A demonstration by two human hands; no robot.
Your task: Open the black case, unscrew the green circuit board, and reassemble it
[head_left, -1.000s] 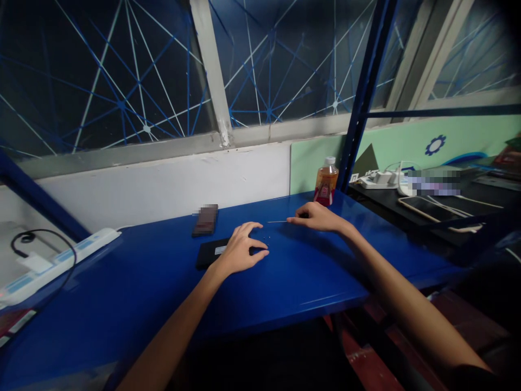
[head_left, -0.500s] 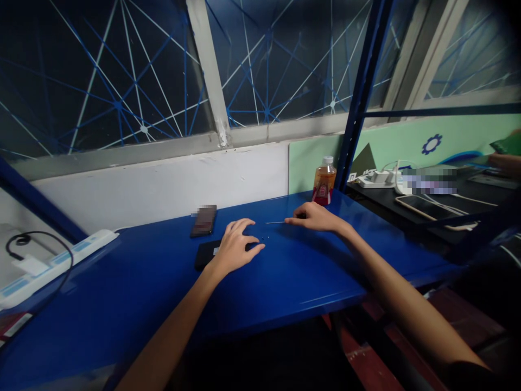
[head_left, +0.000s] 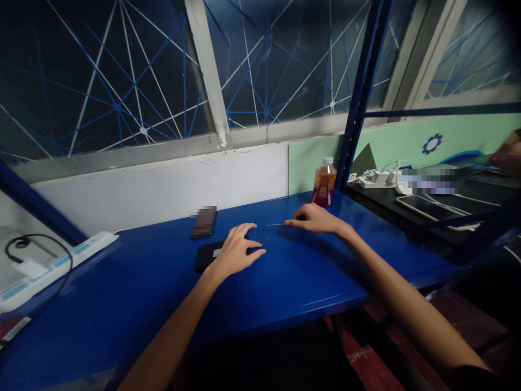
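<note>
My left hand [head_left: 236, 251] is over the right part of a flat black case-like object [head_left: 207, 256] and covers some of it. Its fingers are spread, with nothing between them. A few tiny specks [head_left: 268, 238], too small to name, lie on the blue table just past its fingertips. To their right, my right hand [head_left: 316, 218] is closed in a pinch on a thin metal rod [head_left: 275, 224]. The rod points left toward my left hand; the part inside the fingers is hidden.
Behind the black object lies a dark phone [head_left: 204, 224]. A drink bottle [head_left: 324, 182] stands at the back by the blue post [head_left: 353, 130]. A white power strip [head_left: 61, 266] runs along the left. On the right-hand black desk are cables and another phone [head_left: 431, 212]; another person's hand [head_left: 510, 155] shows there.
My left hand has dipped slightly toward me, fingers still spread. My right hand keeps its pinch on the rod almost in place. At far right, the other person's hand has shifted.
</note>
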